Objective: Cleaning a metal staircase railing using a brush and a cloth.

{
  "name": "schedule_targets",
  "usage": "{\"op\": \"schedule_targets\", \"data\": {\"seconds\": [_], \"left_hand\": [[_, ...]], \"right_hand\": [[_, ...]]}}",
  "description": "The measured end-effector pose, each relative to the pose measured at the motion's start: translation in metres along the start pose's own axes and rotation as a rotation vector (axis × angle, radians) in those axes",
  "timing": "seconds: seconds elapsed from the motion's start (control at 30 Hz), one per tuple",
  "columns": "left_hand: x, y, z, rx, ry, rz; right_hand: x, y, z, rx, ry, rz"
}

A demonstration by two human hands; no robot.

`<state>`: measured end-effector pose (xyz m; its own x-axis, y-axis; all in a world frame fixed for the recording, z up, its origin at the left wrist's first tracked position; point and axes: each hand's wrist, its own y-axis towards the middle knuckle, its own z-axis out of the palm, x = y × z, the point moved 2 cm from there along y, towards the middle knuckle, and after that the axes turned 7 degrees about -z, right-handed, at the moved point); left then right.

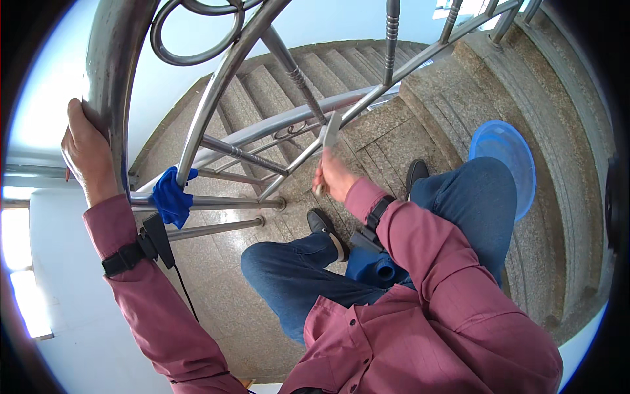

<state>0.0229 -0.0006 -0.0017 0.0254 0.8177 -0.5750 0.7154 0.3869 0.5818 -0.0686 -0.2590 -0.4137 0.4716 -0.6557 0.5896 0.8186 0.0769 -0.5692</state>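
Note:
My left hand (85,152) grips the thick steel handrail post (111,79) at the upper left. My right hand (333,176) is closed around the handle of a flat-bladed scraper (330,133), its blade lying against a slanted bar of the steel stair railing (262,128). A blue cloth (172,197) hangs over a lower horizontal rail, between my two hands. Both wrists wear black straps with small devices. My legs in blue jeans and black shoes are bent below the railing on the stone landing.
A blue plastic basin (508,157) sits on a stone step at the right. Granite stairs (315,72) descend beyond the railing. A blue object (374,266) rests by my lap. A light wall is at the left.

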Motion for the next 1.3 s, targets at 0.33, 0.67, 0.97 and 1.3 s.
{"op": "schedule_targets", "data": {"seconds": [0.33, 0.67, 0.97, 1.3], "left_hand": [[0.003, 0.006, -0.014, -0.033, 0.035, 0.026], [0.001, 0.002, -0.006, 0.019, -0.028, -0.017], [0.006, 0.002, 0.001, 0.014, 0.030, -0.046], [0.003, 0.005, -0.010, -0.004, 0.020, 0.018]], "right_hand": [[0.009, 0.025, -0.007, -0.034, -0.050, -0.012], [-0.015, 0.002, 0.001, -0.052, -0.037, 0.059], [0.003, 0.036, -0.020, -0.025, 0.090, 0.029], [-0.021, 0.005, 0.000, 0.011, -0.022, 0.102]]}}
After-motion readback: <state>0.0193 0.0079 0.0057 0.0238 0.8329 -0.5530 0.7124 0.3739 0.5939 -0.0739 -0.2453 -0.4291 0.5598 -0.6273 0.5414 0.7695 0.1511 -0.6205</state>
